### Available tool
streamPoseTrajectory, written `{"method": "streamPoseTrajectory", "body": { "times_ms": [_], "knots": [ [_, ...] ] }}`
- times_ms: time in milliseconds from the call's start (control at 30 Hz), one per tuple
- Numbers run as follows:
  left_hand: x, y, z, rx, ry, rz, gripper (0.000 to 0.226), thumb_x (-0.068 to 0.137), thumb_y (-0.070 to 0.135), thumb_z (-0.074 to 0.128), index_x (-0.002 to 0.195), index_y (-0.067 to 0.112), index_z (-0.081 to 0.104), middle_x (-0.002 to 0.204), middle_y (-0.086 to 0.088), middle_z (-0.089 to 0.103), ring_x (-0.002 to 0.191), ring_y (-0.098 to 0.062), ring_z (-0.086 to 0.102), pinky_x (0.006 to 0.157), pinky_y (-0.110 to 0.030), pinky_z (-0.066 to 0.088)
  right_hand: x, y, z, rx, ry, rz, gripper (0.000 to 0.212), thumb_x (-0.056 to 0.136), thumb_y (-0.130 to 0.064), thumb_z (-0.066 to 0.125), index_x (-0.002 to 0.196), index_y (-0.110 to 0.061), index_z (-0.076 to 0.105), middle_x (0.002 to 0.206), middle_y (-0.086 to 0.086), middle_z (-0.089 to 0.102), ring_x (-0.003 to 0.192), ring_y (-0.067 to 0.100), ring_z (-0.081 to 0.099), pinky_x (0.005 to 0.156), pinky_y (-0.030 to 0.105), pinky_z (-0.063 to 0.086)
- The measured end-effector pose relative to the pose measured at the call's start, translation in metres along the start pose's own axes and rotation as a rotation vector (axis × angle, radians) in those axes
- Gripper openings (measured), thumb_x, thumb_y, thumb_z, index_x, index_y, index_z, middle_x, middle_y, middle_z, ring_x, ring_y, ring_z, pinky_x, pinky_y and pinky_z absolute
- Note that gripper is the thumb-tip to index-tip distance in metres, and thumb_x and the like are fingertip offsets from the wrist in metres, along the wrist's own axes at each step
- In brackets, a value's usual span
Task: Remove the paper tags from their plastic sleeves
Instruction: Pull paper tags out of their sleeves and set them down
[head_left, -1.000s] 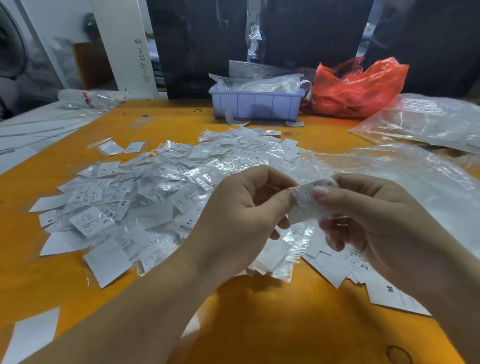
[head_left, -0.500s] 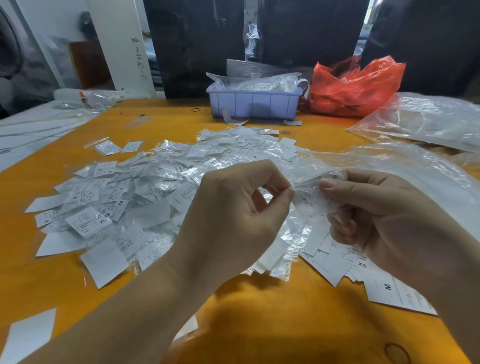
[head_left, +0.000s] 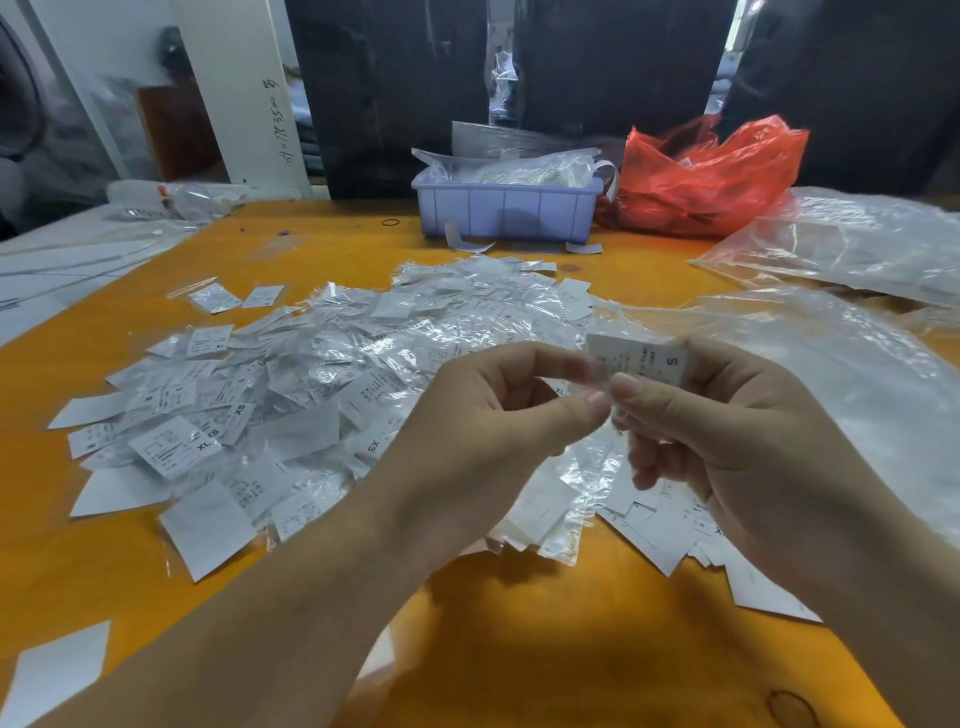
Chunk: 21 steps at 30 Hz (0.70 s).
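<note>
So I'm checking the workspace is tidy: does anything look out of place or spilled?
Mostly a working mess. Two paper strips lie on the orange table in front of the lavender bin, seemingly fallen out. Sleeved tags sprawl loosely.

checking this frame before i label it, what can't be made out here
All head view:
- Plastic sleeve on the tag: motion blur at the fingertips hides whether one remains.
- Left hand grip: blurred, so what it pinches is unclear.
- Small print on the tag: too small; only "S" reads.
- Lilac bin contents: covered by crumpled plastic.
- Red bag contents: hidden by its film.
- Right hand wrist: cut by the frame edge.
</note>
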<state>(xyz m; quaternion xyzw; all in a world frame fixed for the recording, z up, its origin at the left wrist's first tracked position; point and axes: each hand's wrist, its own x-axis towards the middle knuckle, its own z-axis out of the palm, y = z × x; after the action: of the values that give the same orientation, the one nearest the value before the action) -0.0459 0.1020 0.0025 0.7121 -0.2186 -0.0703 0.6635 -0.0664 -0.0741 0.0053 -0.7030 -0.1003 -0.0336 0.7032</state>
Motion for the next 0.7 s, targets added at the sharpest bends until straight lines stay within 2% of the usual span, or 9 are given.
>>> {"method": "streamPoseTrajectory", "body": {
  "times_ms": [100, 267, 333, 433, 533, 633, 700],
  "knots": [
    [0.001, 0.002, -0.002, -0.107, -0.137, -0.097, 0.023, 0.077, 0.025, 0.076, 0.098, 0.018, 0.072, 0.051, 0.005, 0.039, 0.043, -0.007, 0.033, 0.044, -0.018, 0.031, 0.001, 0.000, 0.000, 0.010, -0.039, 0.031, 0.017, 0.064, -0.031, 0.082, 0.071, -0.018, 0.073, 0.062, 0.004, 0.062, 0.052, 0.016, 0.058, 0.048, 0.025, 0.050],
    [0.002, 0.001, -0.002, -0.081, -0.167, -0.100, 0.004, 0.078, 0.025, 0.071, 0.080, 0.022, 0.069, 0.050, 0.007, 0.040, 0.044, -0.009, 0.029, 0.045, -0.020, 0.027, 0.002, -0.001, -0.001, -0.038, -0.060, 0.037, 0.022, 0.069, -0.037, 0.080, 0.076, -0.016, 0.075, 0.066, 0.008, 0.063, 0.054, 0.016, 0.057, 0.050, 0.024, 0.049],
    [0.002, 0.001, -0.003, -0.088, -0.162, -0.085, 0.005, 0.078, 0.023, 0.072, 0.079, 0.019, 0.069, 0.051, 0.006, 0.041, 0.044, -0.009, 0.030, 0.044, -0.019, 0.028, 0.002, -0.001, -0.002, -0.051, -0.051, 0.033, 0.027, 0.066, -0.038, 0.073, 0.077, -0.014, 0.075, 0.063, 0.006, 0.062, 0.053, 0.015, 0.057, 0.049, 0.024, 0.049],
    [0.003, 0.001, -0.007, -0.051, -0.155, -0.053, 0.013, 0.076, 0.020, 0.078, 0.075, 0.016, 0.066, 0.053, 0.010, 0.051, 0.042, -0.001, 0.041, 0.044, -0.013, 0.033, 0.003, -0.003, -0.005, -0.065, -0.044, 0.041, 0.035, 0.064, -0.039, 0.073, 0.077, -0.007, 0.073, 0.057, 0.004, 0.059, 0.050, 0.014, 0.054, 0.047, 0.023, 0.047],
    [0.003, 0.002, -0.010, -0.023, -0.141, -0.028, 0.016, 0.072, 0.019, 0.076, 0.070, 0.014, 0.061, 0.052, 0.013, 0.054, 0.042, 0.002, 0.047, 0.045, -0.007, 0.036, 0.003, -0.005, -0.006, -0.075, -0.046, 0.046, 0.029, 0.062, -0.038, 0.074, 0.074, -0.012, 0.075, 0.055, 0.003, 0.057, 0.047, 0.014, 0.049, 0.045, 0.023, 0.044],
    [0.003, 0.003, -0.009, -0.021, -0.120, -0.025, 0.019, 0.069, 0.023, 0.077, 0.068, 0.015, 0.059, 0.052, 0.011, 0.051, 0.042, 0.000, 0.043, 0.044, -0.010, 0.036, 0.004, -0.006, -0.009, -0.072, -0.038, 0.048, 0.027, 0.060, -0.037, 0.075, 0.075, -0.014, 0.076, 0.054, 0.004, 0.055, 0.046, 0.013, 0.046, 0.045, 0.023, 0.042],
    [0.003, 0.003, -0.009, -0.032, -0.092, -0.051, 0.022, 0.070, 0.030, 0.075, 0.074, 0.015, 0.061, 0.054, 0.010, 0.051, 0.045, -0.003, 0.042, 0.044, -0.013, 0.035, 0.004, -0.006, -0.010, -0.063, -0.031, 0.058, 0.026, 0.060, -0.036, 0.075, 0.075, -0.015, 0.076, 0.054, 0.004, 0.055, 0.046, 0.013, 0.046, 0.045, 0.024, 0.041]
  ]
}}
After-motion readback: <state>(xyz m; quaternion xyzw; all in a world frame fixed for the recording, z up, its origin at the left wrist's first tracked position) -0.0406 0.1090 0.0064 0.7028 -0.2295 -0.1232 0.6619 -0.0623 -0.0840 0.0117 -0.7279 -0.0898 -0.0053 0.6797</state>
